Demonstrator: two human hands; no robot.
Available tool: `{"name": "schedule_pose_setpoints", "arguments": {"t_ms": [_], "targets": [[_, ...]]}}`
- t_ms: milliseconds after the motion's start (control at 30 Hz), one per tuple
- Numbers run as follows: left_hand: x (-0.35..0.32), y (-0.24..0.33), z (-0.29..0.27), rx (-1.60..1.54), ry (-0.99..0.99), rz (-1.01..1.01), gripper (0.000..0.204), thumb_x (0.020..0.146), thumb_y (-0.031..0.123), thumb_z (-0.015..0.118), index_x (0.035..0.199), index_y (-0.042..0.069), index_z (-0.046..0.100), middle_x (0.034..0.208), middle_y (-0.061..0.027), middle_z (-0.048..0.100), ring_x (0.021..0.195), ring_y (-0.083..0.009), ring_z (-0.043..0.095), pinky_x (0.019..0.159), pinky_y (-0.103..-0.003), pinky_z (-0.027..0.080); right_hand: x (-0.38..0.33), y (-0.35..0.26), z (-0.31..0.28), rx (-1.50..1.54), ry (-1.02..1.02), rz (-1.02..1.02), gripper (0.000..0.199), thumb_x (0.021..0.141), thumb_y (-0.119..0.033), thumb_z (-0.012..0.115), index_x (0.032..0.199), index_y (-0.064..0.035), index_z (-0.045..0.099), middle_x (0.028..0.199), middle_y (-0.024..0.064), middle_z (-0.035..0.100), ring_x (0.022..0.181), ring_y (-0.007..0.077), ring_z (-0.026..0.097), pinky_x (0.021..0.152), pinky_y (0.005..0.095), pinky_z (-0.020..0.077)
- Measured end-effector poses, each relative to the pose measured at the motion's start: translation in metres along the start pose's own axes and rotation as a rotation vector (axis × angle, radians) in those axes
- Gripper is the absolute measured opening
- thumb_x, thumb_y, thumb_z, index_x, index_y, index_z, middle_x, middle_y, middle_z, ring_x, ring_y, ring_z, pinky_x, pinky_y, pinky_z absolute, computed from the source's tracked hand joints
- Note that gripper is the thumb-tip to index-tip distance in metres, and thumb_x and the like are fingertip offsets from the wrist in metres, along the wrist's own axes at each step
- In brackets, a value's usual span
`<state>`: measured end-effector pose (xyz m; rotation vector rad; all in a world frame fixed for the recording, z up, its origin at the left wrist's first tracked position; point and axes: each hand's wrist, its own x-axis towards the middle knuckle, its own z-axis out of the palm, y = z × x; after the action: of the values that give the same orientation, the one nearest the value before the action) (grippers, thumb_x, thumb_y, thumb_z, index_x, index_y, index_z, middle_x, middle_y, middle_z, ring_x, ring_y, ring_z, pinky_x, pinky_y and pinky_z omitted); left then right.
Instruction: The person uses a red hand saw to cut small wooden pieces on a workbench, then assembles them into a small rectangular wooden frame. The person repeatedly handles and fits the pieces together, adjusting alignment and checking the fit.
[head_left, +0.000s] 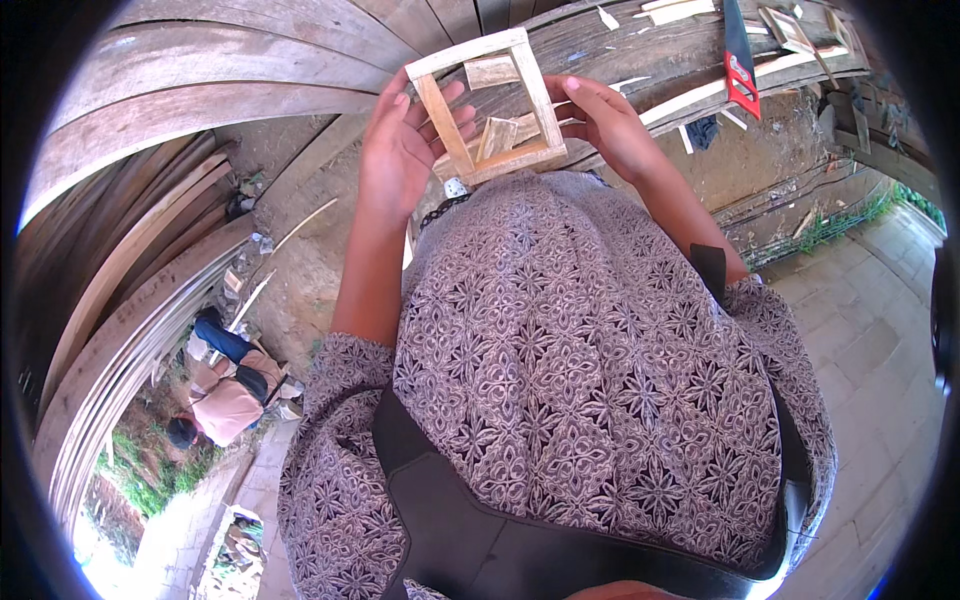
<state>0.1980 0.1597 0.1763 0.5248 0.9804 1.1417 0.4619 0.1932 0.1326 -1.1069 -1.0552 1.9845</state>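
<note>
Patterned grey fabric filled the near view; beyond it, the left hand and right hand held a small square pale wooden frame above the worktop, fingers pinching its rails. Loose corner blocks could probably drop out if it tilted.

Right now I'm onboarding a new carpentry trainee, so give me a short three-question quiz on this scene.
1. True or false: both hands grip the square wooden frame.
2. Which hand holds the frame's side nearer the red-handled handsaw? A) left hand B) right hand
3. Fill in: the frame is held above stacked wooden ____.

Key: 1 true; 2 B; 3 planks.
</note>
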Motion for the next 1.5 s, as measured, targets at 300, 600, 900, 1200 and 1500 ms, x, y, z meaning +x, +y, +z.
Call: {"name": "schedule_pose_setpoints", "arguments": {"t_ms": [300, 600, 900, 1200, 1500], "targets": [[0.020, -0.019, 0.024, -0.032, 0.001, -0.061, 0.058, 0.103, 0.035, 0.041, 0.152, 0.010, 0.025, 0.142, -0.0291, 0.048, 0.120, -0.0437, 0.058, 0.106, -0.056, 0.046, 0.000, -0.005, -0.035, -0.007, 0.039, 0.080, 0.044, 0.107, -0.035, 0.045, 0.135, -0.0038, 0.058, 0.118, 0.0056, 0.066, 0.103, 0.0151, 0.062, 0.091, 0.0322, 0.0503], [0.022, -0.043, 0.010, -0.094, 0.095, -0.141, 0.051, 0.102, 0.032, 0.044, 0.145, 0.006, 0.034, 0.141, -0.0265, 0.050, 0.119, -0.0410, 0.059, 0.105, -0.054, 0.047, -0.001, 0.004, -0.039, 0.018, 0.017, 0.159, 0.042, 0.104, -0.032, 0.054, 0.134, -0.0037, 0.059, 0.118, 0.0055, 0.066, 0.101, 0.0152, 0.064, 0.091, 0.0326, 0.0520], [0.029, -0.112, -0.011, 0.228, 0.347, -0.241, 0.055, 0.099, 0.037, 0.057, 0.142, 0.003, 0.047, 0.133, -0.0138, 0.059, 0.122, -0.0294, 0.057, 0.105, -0.040, 0.041, 0.007, 0.021, -0.061, -0.271, -0.130, 0.241, 0.050, 0.086, -0.026, 0.077, 0.127, -0.0014, 0.061, 0.107, 0.0050, 0.066, 0.096, 0.0125, 0.061, 0.083, 0.0285, 0.0500], [0.015, -0.189, -0.076, 1.612, 0.400, -0.109, 0.069, 0.077, 0.041, 0.078, 0.133, 0.012, 0.051, 0.135, -0.0203, 0.049, 0.119, -0.0410, 0.055, 0.096, -0.048, 0.052, 0.047, 0.044, -0.074, -1.036, -0.179, -0.185, 0.035, 0.071, -0.020, 0.082, 0.098, -0.0065, 0.064, 0.093, 0.0101, 0.065, 0.083, 0.0269, 0.062, 0.078, 0.0387, 0.0509], [0.011, -0.196, -0.075, 1.407, 0.568, -0.236, 0.086, 0.062, 0.040, 0.089, 0.128, -0.001, 0.052, 0.124, -0.0236, 0.057, 0.113, -0.0394, 0.059, 0.095, -0.044, 0.053, 0.091, 0.076, -0.114, -1.476, -0.525, -0.382, 0.027, 0.072, -0.005, 0.070, 0.097, -0.0072, 0.061, 0.100, 0.0133, 0.060, 0.102, 0.0360, 0.059, 0.088, 0.0460, 0.0493]]}}
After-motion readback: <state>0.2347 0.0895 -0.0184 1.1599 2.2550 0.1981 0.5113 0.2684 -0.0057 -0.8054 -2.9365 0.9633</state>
